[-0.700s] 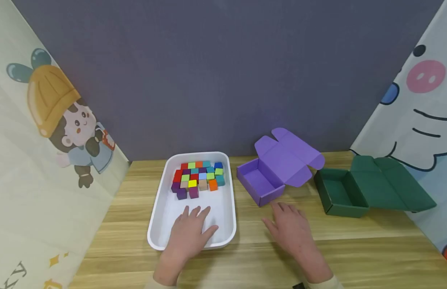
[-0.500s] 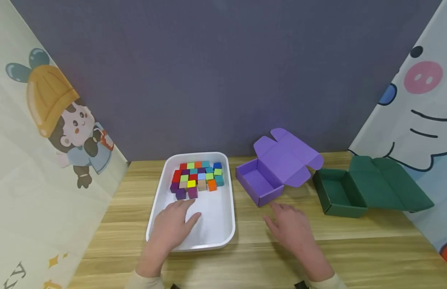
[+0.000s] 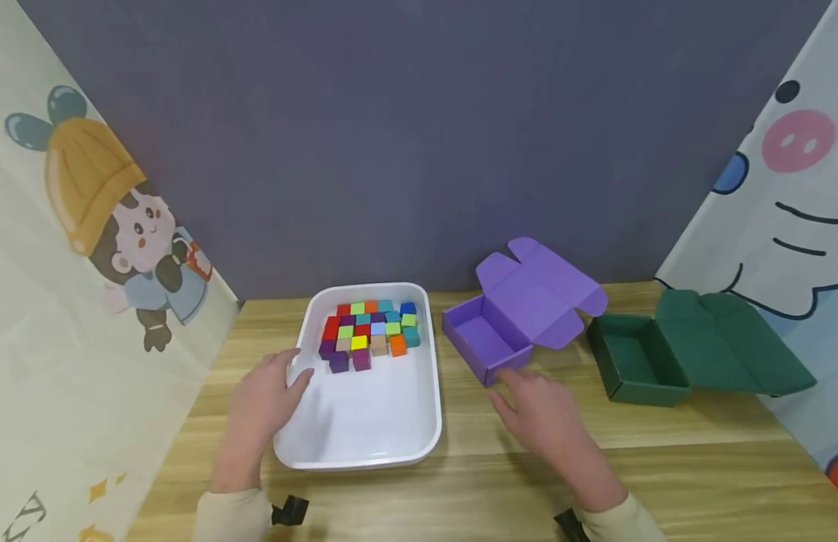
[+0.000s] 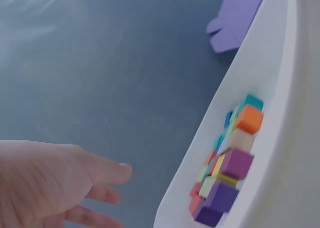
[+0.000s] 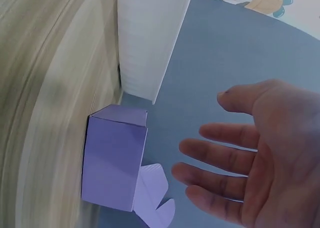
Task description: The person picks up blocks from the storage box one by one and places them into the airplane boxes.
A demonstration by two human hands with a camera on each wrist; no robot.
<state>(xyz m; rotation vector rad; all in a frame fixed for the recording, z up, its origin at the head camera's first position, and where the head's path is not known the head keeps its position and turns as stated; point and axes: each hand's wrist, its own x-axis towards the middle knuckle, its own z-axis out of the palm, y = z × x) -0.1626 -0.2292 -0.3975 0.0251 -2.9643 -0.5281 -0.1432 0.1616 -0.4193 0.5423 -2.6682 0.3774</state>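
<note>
In the head view my left hand (image 3: 261, 400) hovers at the left rim of a white tray (image 3: 364, 421), thumb and fingers spread apart with nothing between them. Several small coloured cubes (image 3: 362, 331) sit grouped in the far part of the tray; a purple cube (image 4: 221, 197) and a magenta cube (image 4: 237, 163) show at the near edge of the group. My right hand (image 3: 543, 410) is in front of an open purple box (image 3: 489, 339). In the right wrist view its fingers are extended and hold nothing, apart from the box.
To the right of the purple box stands an open green box (image 3: 638, 361), its lid folded out to the right. A grey wall (image 3: 419, 150) rises behind the wooden table (image 3: 432, 504). Printed cloths hang on both sides.
My left hand has moved left, from over the tray's near part to its left rim. The right hand has barely moved. Cubes and boxes stay in place.
</note>
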